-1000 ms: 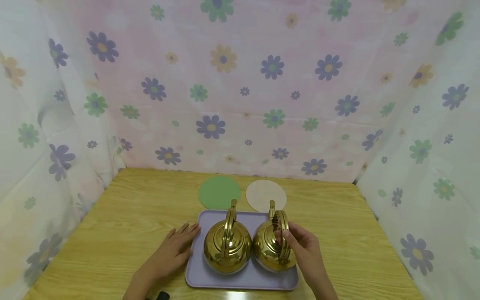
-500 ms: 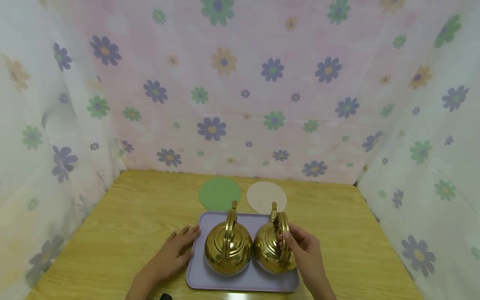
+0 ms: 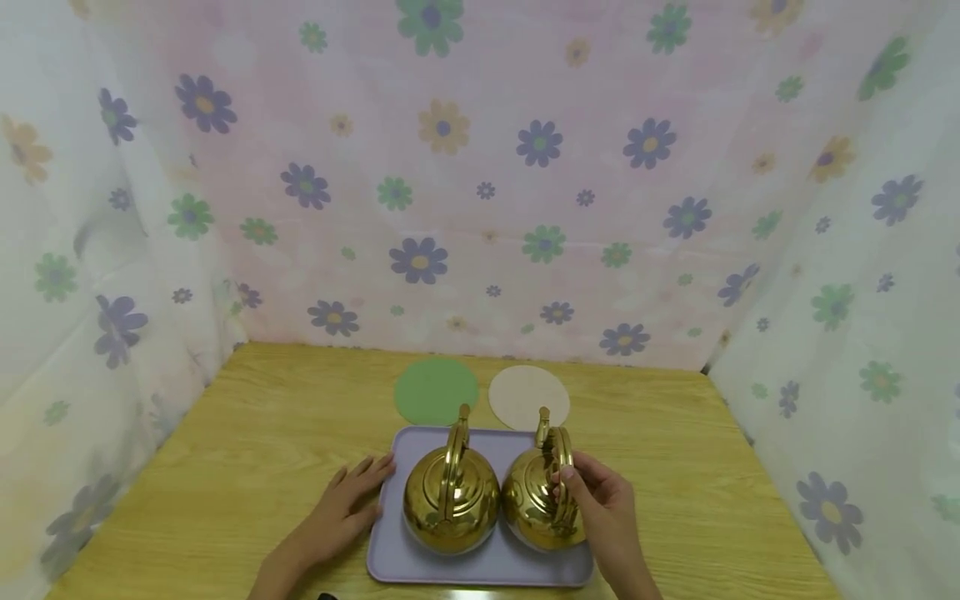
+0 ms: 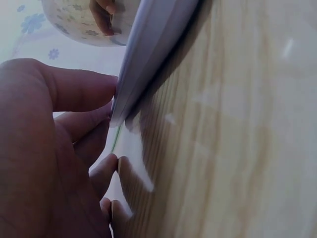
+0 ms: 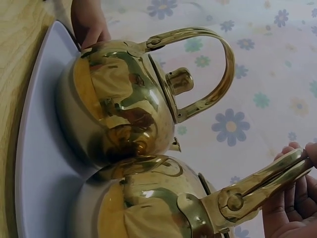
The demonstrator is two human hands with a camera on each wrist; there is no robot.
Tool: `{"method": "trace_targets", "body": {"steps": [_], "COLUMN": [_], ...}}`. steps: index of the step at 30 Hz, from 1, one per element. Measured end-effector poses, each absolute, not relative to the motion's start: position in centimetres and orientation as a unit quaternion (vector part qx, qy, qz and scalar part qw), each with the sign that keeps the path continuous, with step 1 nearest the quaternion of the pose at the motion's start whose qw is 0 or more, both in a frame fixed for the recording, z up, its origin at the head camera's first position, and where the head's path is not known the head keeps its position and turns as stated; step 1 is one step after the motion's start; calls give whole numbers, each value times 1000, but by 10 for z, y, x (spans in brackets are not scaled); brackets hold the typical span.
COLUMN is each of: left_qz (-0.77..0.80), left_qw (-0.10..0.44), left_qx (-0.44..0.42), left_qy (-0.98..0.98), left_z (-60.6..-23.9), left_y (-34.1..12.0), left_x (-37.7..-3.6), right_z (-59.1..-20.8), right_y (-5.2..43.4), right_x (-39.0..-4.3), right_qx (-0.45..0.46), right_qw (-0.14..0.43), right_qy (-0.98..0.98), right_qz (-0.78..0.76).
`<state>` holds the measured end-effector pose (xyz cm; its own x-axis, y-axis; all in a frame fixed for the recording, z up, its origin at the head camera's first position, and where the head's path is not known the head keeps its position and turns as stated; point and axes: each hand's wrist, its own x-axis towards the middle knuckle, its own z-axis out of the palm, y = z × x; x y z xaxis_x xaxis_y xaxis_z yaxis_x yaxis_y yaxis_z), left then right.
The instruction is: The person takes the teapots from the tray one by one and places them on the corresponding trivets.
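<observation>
Backdrop: floral cloth (image 3: 480, 192) with purple, green and orange flowers hangs behind the tray and down both sides of the scene.
Table: light wooden table (image 3: 247, 450) carrying everything; the tray sits near its front edge, at the middle.
Tray: lavender rectangular tray (image 3: 390, 550), the landmark here, lying flat on the table.
Left kettle: shiny gold kettle (image 3: 450, 498) standing on the left half of the tray, handle upright, touching or just beside the other kettle.
Right kettle: shiny gold kettle with held handle (image 3: 534, 500) standing on the right half of the tray, spout pointing away from the person.
Green mat: round green mat (image 3: 436, 390) flat on the table just behind the tray's far left edge.
Beige mat: round beige mat (image 3: 528, 395) flat on the table just behind the tray's far right edge, beside the green one.
Left hand: left hand (image 3: 347, 505) lies flat on the table with fingers (image 4: 79, 89) straight, their tips touching the tray's left rim; it holds nothing.
Right hand: right hand (image 3: 600, 504) at the tray's right side, fingers and thumb pinching the arched handle (image 5: 257, 188) of the right kettle.
</observation>
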<state>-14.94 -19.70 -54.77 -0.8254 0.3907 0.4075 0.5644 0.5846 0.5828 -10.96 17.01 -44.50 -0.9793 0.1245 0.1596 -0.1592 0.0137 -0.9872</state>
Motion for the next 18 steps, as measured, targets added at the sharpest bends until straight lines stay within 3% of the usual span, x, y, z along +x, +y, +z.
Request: {"method": "trace_targets", "body": {"steps": [11, 18], "left_qz": [-394, -385], "left_qw": [73, 91], "left_qx": [-235, -228], "left_qy": [-886, -890], "left_z": [-547, -551], "left_y": [-195, -195], "left_x": [-148, -147], "right_z": [-444, -444], "right_y": [168, 170], "right_x": [-109, -111], "right_qx": [11, 6], "right_qw": [112, 115], "right_qy": [-706, -713], "right_qz": [699, 692]}}
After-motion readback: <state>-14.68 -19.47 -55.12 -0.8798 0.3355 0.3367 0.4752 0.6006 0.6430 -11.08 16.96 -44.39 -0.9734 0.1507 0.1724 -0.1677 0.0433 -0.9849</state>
